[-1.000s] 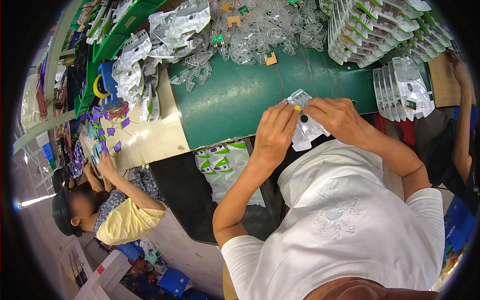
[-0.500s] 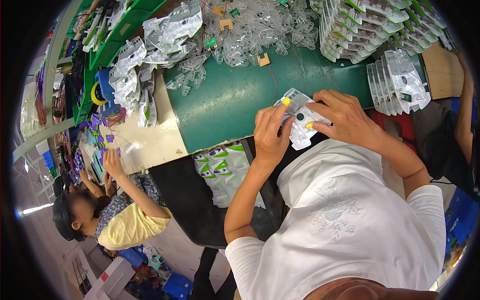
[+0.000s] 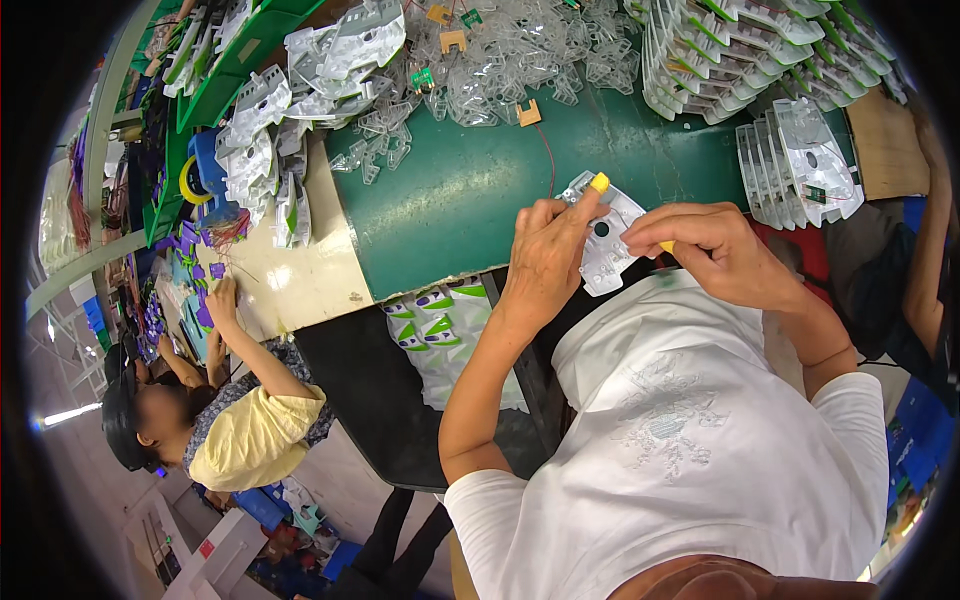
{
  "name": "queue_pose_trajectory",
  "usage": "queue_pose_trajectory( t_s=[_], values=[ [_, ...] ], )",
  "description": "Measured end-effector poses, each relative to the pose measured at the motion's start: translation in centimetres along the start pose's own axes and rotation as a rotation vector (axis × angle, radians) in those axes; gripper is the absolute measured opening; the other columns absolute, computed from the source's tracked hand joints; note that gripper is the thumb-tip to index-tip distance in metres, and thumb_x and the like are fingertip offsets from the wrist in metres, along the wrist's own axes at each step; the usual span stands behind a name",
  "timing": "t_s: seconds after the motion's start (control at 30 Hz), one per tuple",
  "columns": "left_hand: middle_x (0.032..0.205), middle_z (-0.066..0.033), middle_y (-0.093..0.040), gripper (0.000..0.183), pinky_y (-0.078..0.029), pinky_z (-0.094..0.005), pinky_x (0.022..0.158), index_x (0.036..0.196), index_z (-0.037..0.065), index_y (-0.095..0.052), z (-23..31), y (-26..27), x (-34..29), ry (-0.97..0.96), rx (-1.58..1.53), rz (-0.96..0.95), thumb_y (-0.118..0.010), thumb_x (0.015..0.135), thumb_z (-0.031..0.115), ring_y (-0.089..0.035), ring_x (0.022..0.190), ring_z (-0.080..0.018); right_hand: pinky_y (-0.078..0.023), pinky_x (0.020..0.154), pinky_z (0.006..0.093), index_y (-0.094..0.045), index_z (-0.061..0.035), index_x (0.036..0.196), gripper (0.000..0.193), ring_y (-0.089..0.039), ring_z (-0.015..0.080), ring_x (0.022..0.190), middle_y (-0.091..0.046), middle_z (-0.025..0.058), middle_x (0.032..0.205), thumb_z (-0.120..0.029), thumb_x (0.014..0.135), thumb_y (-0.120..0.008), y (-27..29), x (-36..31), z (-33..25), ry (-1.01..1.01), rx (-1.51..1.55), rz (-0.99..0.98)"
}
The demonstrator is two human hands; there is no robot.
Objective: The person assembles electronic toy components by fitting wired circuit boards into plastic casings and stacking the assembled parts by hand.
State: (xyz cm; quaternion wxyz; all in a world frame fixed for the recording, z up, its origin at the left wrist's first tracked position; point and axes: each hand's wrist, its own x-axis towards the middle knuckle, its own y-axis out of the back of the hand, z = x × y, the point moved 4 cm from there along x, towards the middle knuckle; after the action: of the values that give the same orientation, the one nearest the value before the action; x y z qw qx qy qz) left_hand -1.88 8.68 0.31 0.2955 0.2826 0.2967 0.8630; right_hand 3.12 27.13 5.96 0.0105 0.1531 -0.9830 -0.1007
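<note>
My left hand (image 3: 548, 250) grips a light grey plastic housing (image 3: 602, 262) with a dark round hole, at the front edge of the green table. A yellow finger cot (image 3: 600, 183) covers its index fingertip, which lies over the housing's upper part. Close against the housing's right edge is my right hand (image 3: 735, 255), fingers drawn together and the thumb in a yellow cot (image 3: 668, 246) tucked below them. Anything between those fingers is hidden. From a tan connector piece (image 3: 528, 114) on the table, a thin red wire (image 3: 550, 160) runs down toward the housing.
Clear plastic parts (image 3: 500, 70) are heaped at the back of the green table (image 3: 450, 210). Stacked grey housings stand at right (image 3: 790, 165) and left (image 3: 260, 140). A bag of green-and-white pieces (image 3: 450, 345) lies below the edge. Another person (image 3: 250, 430) works at left.
My right hand has shifted right, off the housing's face to its edge, and its fingers have closed up. My left index finger has moved slightly right and up along the housing.
</note>
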Motion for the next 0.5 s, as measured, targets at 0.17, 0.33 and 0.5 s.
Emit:
queue_pose_trajectory(
  t_s=[0.17, 0.33, 0.5],
  values=[
    [0.113, -0.0001, -0.070, 0.069, -0.039, -0.0371, 0.082, 0.142, 0.006, -0.044, 0.4, -0.2, -0.2, 0.018, 0.010, 0.012, -0.064, 0.078, -0.009, -0.055, 0.090, -0.0238, -0.055, 0.065, 0.0331, -0.068, 0.0013, 0.102, 0.024, -0.068, 0.0263, 0.079, -0.067, 0.0133, 0.095, 0.007, 0.078, -0.067, -1.9, -1.1, 0.9, 0.299, -0.431, 0.189],
    [0.113, -0.0006, -0.070, 0.069, -0.038, -0.0372, 0.082, 0.143, 0.006, -0.043, 0.3, -0.4, -0.3, 0.028, -0.006, 0.036, -0.062, 0.079, -0.009, -0.055, 0.091, -0.0246, -0.053, 0.061, 0.0339, -0.069, -0.0032, 0.093, 0.023, -0.066, 0.0225, 0.075, -0.065, 0.0091, 0.093, 0.002, 0.070, -0.072, -3.8, -1.3, 1.6, 0.341, -0.737, 0.197],
    [0.114, -0.0019, -0.070, 0.066, -0.038, -0.0377, 0.082, 0.143, 0.005, -0.043, 0.0, -0.4, -0.5, 0.026, -0.024, 0.038, -0.060, 0.080, -0.009, -0.054, 0.091, -0.0253, -0.051, 0.057, 0.0299, -0.070, -0.0015, 0.095, 0.027, -0.065, 0.0210, 0.068, -0.066, 0.0099, 0.097, 0.005, 0.069, -0.068, -1.5, -1.6, 1.0, 0.260, -0.499, 0.259]
  ],
)
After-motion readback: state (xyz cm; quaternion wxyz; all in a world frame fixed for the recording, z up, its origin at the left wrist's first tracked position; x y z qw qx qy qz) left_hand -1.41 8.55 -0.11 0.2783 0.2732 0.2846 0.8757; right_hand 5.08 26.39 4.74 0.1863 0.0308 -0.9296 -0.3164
